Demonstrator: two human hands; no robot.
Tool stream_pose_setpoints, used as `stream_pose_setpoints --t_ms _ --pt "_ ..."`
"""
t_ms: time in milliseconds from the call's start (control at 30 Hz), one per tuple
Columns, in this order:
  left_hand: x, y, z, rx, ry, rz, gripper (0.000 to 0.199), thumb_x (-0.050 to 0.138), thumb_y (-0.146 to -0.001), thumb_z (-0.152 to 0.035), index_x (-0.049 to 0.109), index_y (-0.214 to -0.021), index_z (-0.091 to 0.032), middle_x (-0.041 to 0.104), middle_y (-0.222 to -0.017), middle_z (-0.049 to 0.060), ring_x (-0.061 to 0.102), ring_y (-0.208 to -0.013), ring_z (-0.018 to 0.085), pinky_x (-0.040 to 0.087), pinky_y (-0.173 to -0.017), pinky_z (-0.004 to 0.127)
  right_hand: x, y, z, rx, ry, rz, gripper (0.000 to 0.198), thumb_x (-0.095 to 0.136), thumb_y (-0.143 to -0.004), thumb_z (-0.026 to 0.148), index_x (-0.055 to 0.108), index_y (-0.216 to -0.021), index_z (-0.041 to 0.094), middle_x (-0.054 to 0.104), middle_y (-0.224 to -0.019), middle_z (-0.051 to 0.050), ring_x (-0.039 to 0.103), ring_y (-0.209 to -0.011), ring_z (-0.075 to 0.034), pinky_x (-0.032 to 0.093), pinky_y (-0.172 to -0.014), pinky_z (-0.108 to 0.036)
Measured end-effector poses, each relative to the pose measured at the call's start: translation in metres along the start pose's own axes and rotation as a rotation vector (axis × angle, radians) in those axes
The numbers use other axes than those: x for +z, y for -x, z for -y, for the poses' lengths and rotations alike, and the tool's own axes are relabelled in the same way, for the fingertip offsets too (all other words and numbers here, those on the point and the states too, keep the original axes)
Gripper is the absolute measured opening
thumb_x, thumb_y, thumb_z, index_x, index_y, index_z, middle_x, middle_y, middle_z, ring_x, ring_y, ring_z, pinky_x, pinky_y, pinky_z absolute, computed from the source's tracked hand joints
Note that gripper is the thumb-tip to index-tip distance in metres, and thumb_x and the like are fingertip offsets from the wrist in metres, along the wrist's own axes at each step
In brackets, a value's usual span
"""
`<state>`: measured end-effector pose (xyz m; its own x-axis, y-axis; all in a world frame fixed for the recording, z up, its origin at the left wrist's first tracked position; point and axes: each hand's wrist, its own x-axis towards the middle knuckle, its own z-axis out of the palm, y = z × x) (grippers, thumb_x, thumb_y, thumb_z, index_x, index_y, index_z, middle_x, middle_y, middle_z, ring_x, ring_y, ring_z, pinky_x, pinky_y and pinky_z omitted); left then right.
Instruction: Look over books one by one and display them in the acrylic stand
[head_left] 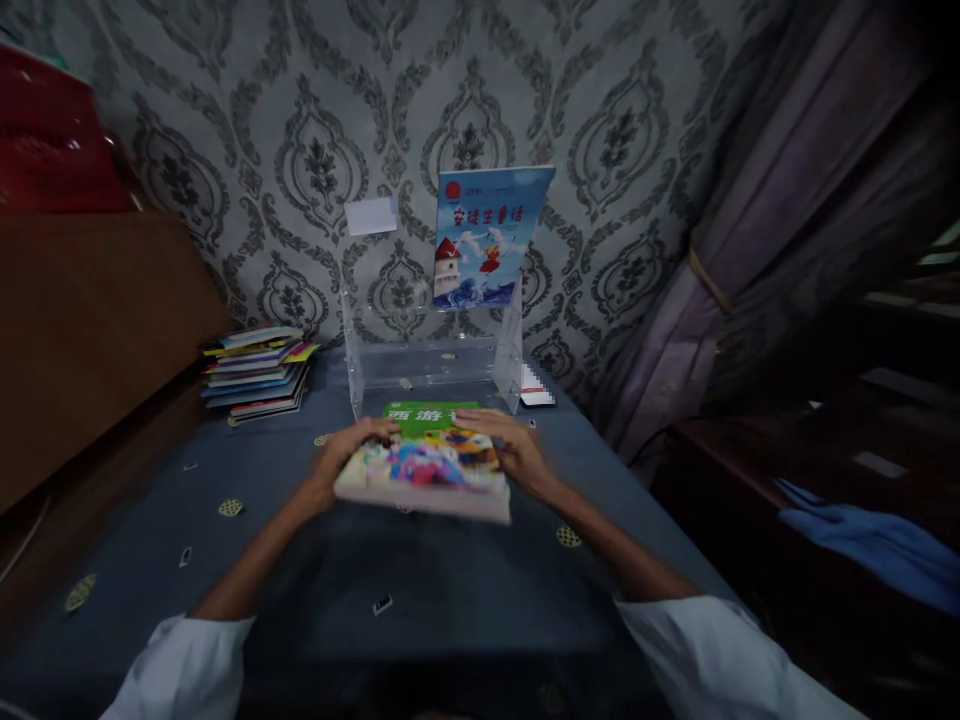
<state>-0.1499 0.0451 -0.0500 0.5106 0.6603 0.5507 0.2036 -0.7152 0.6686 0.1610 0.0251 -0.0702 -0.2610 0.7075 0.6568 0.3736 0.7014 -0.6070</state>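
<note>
Between my two hands is a book [427, 465] with a green top and a colourful picture on its cover, slightly blurred. My left hand [345, 452] grips its left edge, and my right hand [517, 448] grips its right edge with fingers over the cover. The book is held above the table, in front of a clear acrylic rack [427, 362]. On the rack's upper right stands a blue picture book [487, 240] with a red-roofed tower and waves on its cover. A white card [370, 216] shows at the rack's upper left.
A stack of books and booklets [259, 372] lies on the dark patterned tablecloth [285, 560] at the left. A brown wooden box-like piece [97, 340] bears a red bag [52, 140]. A white item [538, 385] is right of the rack. A tied curtain [675, 280] hangs at the right.
</note>
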Motion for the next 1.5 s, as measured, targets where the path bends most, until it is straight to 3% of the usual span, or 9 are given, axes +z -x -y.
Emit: stream_pose_setpoints --t_ms 100,233,333,500,667,800,1000,1200,1500 --pt "0.017 0.029 0.011 0.134 -0.286 0.147 0.024 0.054 -0.096 -0.025 0.064 -0.117 -0.02 0.064 -0.136 0.012 0.056 -0.132 0.026 0.04 -0.115 0.046 0.006 0.023 -0.014 -0.096 0.167 0.09 0.039 0.05 -0.096 0.017 0.07 -0.126 0.032 0.069 -0.13 -0.01 0.06 -0.127 -0.027 0.051 -0.103 -0.055" --pt "0.034 0.049 0.019 0.161 -0.508 0.304 0.029 0.045 -0.1 -0.021 0.057 -0.127 -0.019 0.06 -0.141 0.013 0.052 -0.137 0.023 0.041 -0.116 0.044 0.019 0.047 -0.032 -0.077 0.215 0.133 0.039 0.046 -0.099 0.017 0.07 -0.127 0.029 0.071 -0.126 -0.013 0.062 -0.124 -0.027 0.054 -0.1 -0.053" --pt "0.036 0.043 0.017 0.158 -0.58 0.354 0.029 0.043 -0.101 -0.019 0.056 -0.127 -0.019 0.058 -0.144 0.014 0.048 -0.14 0.022 0.041 -0.116 0.042 0.019 0.048 -0.038 -0.058 0.229 0.134 0.038 0.046 -0.1 0.02 0.068 -0.13 0.03 0.068 -0.132 -0.013 0.058 -0.13 -0.028 0.051 -0.105 -0.054" --pt "0.035 0.028 0.009 0.007 -0.688 0.437 0.036 0.043 -0.098 -0.012 0.053 -0.132 -0.018 0.052 -0.15 0.013 0.045 -0.142 0.022 0.043 -0.115 0.04 0.01 0.037 -0.05 -0.032 0.267 0.192 0.039 0.053 -0.098 0.022 0.064 -0.134 0.029 0.063 -0.139 -0.013 0.051 -0.137 -0.028 0.047 -0.11 -0.055" --pt "0.032 0.031 0.012 -0.02 -0.689 0.575 0.06 0.038 -0.091 0.0 0.043 -0.146 -0.023 0.042 -0.158 0.008 0.037 -0.147 0.018 0.041 -0.116 0.037 0.008 0.047 -0.072 -0.047 0.266 0.289 0.05 0.05 -0.09 0.007 0.064 -0.134 0.026 0.064 -0.137 -0.013 0.051 -0.138 -0.028 0.048 -0.108 -0.056" --pt "0.029 0.022 0.024 -0.09 -0.69 0.533 0.053 0.038 -0.094 -0.004 0.048 -0.143 -0.022 0.049 -0.153 0.008 0.047 -0.141 0.02 0.043 -0.114 0.038 0.009 0.053 -0.072 -0.007 0.249 0.238 0.056 0.042 -0.088 0.002 0.065 -0.133 0.027 0.064 -0.137 -0.011 0.052 -0.137 -0.025 0.048 -0.109 -0.056" --pt "0.036 -0.007 0.053 -0.175 -0.664 0.401 0.04 0.035 -0.103 -0.027 0.053 -0.138 -0.018 0.052 -0.15 0.012 0.051 -0.137 0.023 0.043 -0.114 0.041 0.012 0.047 -0.056 0.095 0.25 0.205 0.039 0.044 -0.097 0.017 0.069 -0.127 0.025 0.066 -0.135 -0.011 0.055 -0.134 -0.026 0.047 -0.11 -0.056" --pt "0.038 -0.025 0.06 -0.116 -0.695 0.415 0.037 0.039 -0.1 -0.018 0.06 -0.131 -0.02 0.059 -0.143 0.009 0.057 -0.131 0.023 0.046 -0.111 0.04 0.018 0.036 -0.064 0.27 0.222 0.143 0.038 0.046 -0.095 0.02 0.069 -0.126 0.023 0.062 -0.14 -0.012 0.059 -0.129 -0.027 0.049 -0.109 -0.051" --pt "0.057 -0.043 0.068 -0.042 -0.653 0.447 0.041 0.04 -0.098 -0.015 0.058 -0.135 -0.016 0.058 -0.144 0.012 0.056 -0.132 0.024 0.045 -0.112 0.042 0.021 0.035 -0.071 0.367 0.01 -0.01 0.044 0.046 -0.096 0.024 0.058 -0.138 0.026 0.067 -0.134 -0.007 0.063 -0.123 -0.025 0.051 -0.107 -0.047"
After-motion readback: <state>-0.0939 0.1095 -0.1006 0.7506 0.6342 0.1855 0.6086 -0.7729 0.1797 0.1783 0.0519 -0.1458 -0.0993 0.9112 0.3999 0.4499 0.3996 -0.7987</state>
